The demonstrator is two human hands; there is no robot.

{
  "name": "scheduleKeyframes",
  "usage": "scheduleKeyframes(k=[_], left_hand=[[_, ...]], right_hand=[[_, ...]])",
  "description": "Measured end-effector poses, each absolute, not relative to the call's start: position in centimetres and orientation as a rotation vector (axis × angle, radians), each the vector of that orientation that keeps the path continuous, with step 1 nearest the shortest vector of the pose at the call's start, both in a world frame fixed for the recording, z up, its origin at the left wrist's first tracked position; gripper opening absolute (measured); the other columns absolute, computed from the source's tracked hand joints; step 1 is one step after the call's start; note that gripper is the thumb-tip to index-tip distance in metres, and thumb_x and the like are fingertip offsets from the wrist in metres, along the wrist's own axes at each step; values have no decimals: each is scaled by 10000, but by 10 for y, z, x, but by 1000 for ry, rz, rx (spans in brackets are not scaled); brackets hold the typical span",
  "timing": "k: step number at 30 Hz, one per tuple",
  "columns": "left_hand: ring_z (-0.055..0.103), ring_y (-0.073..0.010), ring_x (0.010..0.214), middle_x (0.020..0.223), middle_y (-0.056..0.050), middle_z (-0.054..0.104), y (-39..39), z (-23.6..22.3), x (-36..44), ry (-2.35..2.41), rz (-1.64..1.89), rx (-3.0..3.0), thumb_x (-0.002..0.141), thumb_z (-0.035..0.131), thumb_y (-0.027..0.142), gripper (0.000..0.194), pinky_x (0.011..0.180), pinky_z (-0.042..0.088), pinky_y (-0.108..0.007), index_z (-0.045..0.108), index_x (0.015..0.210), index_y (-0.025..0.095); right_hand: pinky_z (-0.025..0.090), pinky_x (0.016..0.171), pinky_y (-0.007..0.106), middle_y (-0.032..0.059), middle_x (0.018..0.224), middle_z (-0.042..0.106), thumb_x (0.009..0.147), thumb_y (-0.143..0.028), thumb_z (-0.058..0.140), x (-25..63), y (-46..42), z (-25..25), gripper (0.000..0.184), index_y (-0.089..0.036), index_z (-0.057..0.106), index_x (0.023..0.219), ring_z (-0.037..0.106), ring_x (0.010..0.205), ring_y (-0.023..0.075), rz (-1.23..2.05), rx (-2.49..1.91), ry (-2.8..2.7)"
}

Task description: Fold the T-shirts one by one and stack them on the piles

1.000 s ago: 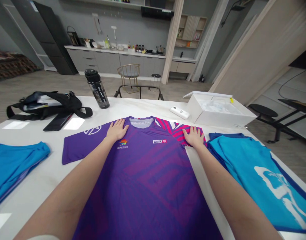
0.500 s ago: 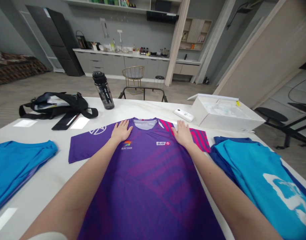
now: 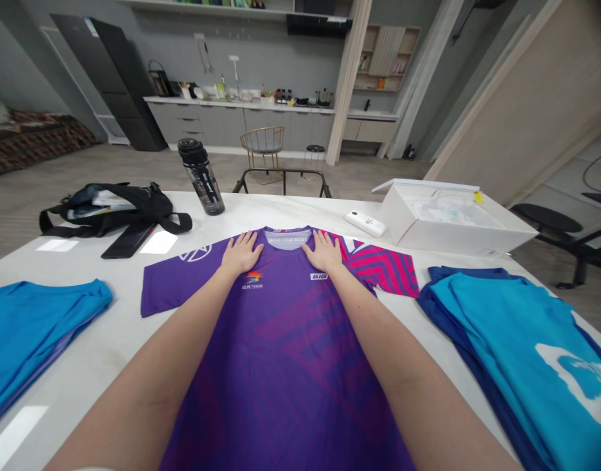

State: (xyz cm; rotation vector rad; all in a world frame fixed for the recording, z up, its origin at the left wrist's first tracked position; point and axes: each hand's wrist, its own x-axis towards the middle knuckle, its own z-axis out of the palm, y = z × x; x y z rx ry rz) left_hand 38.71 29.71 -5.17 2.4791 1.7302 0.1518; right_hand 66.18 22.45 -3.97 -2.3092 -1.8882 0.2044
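A purple T-shirt with a pink-striped sleeve on the right lies spread face up on the white table, its collar toward the far side. My left hand rests flat on its left shoulder beside the collar, fingers apart. On the other side of the neckline, my right hand lies flat with spread fingers, just above the BIG logo. Both palms touch the fabric and grip nothing. The shirt's lower hem is out of the picture.
Blue folded shirts lie at the left, and a second stack of blue shirts at the right. Farther back are a black bag, a phone, a water bottle, a white handheld device and an open white box.
My right hand has slid left from the striped shoulder to beside the collar, uncovering more of that sleeve. My left hand stays at the left shoulder.
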Motion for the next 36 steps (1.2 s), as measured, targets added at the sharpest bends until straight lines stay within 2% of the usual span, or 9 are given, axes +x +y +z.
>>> scheduleKeyframes(k=[3, 9, 11, 15, 18, 21, 26, 31, 36], left_hand=[[181, -256, 1540, 1665, -59, 205, 301, -51, 388, 1713, 188, 2501, 1011, 178, 578, 706, 1243, 156, -522, 266, 1590, 184], [270, -216, 1513, 1624, -94, 329, 276, -42, 390, 1704, 573, 2655, 1044, 174, 449, 619, 1249, 183, -434, 354, 1552, 145], [257, -239, 1517, 1630, -101, 314, 261, -41, 389, 1731, 536, 2639, 1038, 193, 464, 625, 1244, 195, -463, 364, 1548, 146], [219, -318, 1525, 1651, -120, 249, 235, -43, 365, 1940, 418, 2386, 1009, 208, 564, 690, 1215, 190, -591, 323, 1570, 179], [227, -352, 1517, 1649, -144, 246, 228, -47, 328, 2077, 389, 2155, 997, 158, 591, 721, 1188, 187, -654, 328, 1567, 183], [211, -365, 1519, 1651, -155, 237, 229, -53, 286, 2131, 328, 2022, 996, 117, 576, 728, 1178, 177, -674, 359, 1553, 175], [161, -336, 1536, 1674, -99, 179, 234, -59, 241, 2129, 219, 2103, 994, 123, 597, 708, 1195, 130, -650, 289, 1584, 243], [158, -318, 1539, 1676, -78, 167, 237, -60, 232, 2088, 182, 2167, 996, 141, 601, 698, 1200, 136, -637, 263, 1592, 258], [217, -309, 1526, 1649, -113, 258, 233, -51, 234, 2069, 306, 2184, 1016, 177, 535, 660, 1205, 161, -622, 340, 1562, 203]], right_hand=[[-2, 1234, 520, 79, 1674, 171, 973, -698, 153, 661, 226, -39, 843, -145, 193, 1608, 86, 1545, 240, 191, -2301, -1887], [26, 1237, 493, 108, 1667, 196, 1012, -614, 127, 656, 210, -32, 769, -121, 226, 1594, 105, 1541, 234, -32, -2180, -1855], [39, 1226, 546, 108, 1665, 203, 1016, -606, 117, 660, 196, -28, 748, -147, 245, 1592, 121, 1537, 261, -36, -2211, -1811], [77, 1156, 713, 106, 1672, 178, 979, -681, 123, 693, 158, -23, 795, -197, 275, 1592, 124, 1515, 404, 98, -2445, -1473], [97, 1131, 752, 91, 1677, 163, 955, -714, 110, 738, 132, -20, 824, -222, 288, 1592, 130, 1503, 457, 228, -2563, -1184], [86, 1172, 695, 85, 1670, 196, 977, -655, 96, 780, 115, -23, 782, -211, 323, 1580, 156, 1518, 392, 337, -2597, -1159], [47, 1223, 579, 82, 1674, 175, 987, -634, 145, 805, 103, -38, 774, -170, 281, 1592, 115, 1540, 312, 222, -2601, -1371], [51, 1220, 581, 89, 1673, 174, 956, -714, 163, 806, 101, -44, 851, -165, 252, 1601, 122, 1538, 313, 117, -2621, -1459], [78, 1217, 576, 114, 1668, 185, 983, -658, 130, 806, 99, -39, 811, -144, 245, 1600, 132, 1535, 306, 74, -2607, -1485]])
